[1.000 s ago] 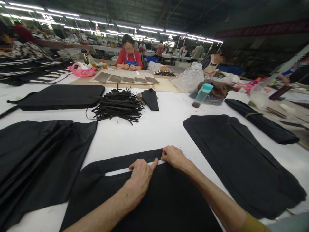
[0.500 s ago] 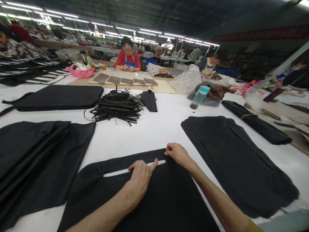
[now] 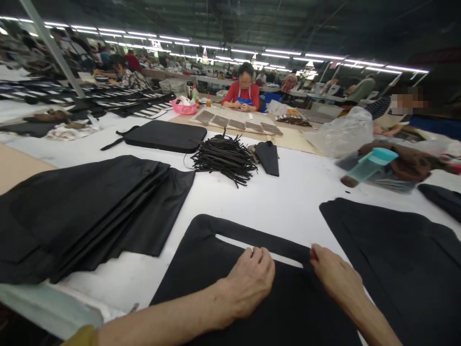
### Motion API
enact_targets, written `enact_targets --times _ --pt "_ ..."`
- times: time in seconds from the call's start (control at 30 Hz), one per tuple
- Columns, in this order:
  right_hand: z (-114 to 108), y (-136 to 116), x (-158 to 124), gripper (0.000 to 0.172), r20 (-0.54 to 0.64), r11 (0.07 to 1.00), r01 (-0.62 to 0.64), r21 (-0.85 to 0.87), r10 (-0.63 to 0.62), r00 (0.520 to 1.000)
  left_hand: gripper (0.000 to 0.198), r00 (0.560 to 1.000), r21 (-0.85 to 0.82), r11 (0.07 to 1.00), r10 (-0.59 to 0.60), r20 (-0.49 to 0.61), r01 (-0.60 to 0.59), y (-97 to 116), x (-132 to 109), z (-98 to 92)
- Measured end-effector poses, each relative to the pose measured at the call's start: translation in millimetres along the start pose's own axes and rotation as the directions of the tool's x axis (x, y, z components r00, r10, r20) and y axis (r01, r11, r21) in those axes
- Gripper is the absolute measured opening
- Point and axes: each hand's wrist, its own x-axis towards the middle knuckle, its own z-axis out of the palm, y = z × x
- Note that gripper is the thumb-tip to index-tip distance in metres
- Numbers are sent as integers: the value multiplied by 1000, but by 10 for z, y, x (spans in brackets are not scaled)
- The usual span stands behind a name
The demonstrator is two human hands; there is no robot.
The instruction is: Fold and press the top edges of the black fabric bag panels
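Note:
A black leather-like panel (image 3: 201, 274) lies in front of me on the white table, with a long narrow slot near its far edge showing white. My left hand (image 3: 250, 283) is closed, its curled fingers at the slot's near edge; the fingertips are partly hidden. At the panel's far right corner, my right hand (image 3: 338, 276) pinches the edge between thumb and fingers. Beyond the panel lies a heap of thin black strips (image 3: 225, 158). Next to the strips is a small tapered black piece (image 3: 268, 158).
Folded black sheets (image 3: 90, 206) lie to the left, and a stack of black panels (image 3: 396, 259) to the right. Farther off are a padded black panel (image 3: 165, 135), a bottle with a turquoise lid (image 3: 369, 166) and a pink basket (image 3: 183, 107). A person in red (image 3: 241, 93) sits across the table.
The view has swung left, so things appear farther right. My left hand's outstretched finger has curled in at the slot. My right hand still holds the panel's far right corner.

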Motion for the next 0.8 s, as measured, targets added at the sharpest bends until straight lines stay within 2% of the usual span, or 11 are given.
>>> enact_targets --times 0.07,0.13,0.23,0.33,0.43,0.53,0.67,0.8 --pt "-31 -153 -88 9 -50 999 33 25 -32 998 61 999 -24 1000 20 33 -19 -47 -215 -61" --pt "-66 -432 -152 12 -29 980 131 153 -128 991 60 999 -47 999 -14 41 16 -124 -432 -50" --pt "-87 -990 -155 12 -21 867 308 392 -326 945 52 990 -30 990 -141 -2 140 -281 -679 102" --pt "-11 -1517 -36 8 -116 746 447 494 -453 884 37 956 6 957 -288 -49 289 -412 -798 293" --pt "128 -1845 121 9 -129 722 472 506 -478 869 31 926 -8 930 -368 -88 368 -460 -830 375" --pt "227 -1949 224 9 -109 738 447 505 -460 881 33 914 -57 918 -395 -89 392 -458 -834 348" --pt "248 -1925 283 8 -63 746 423 513 -460 886 33 914 -106 915 -399 -76 390 -452 -848 312" --pt "249 -1927 317 6 -26 749 409 521 -464 885 34 909 -118 909 -410 -71 400 -439 -872 357"
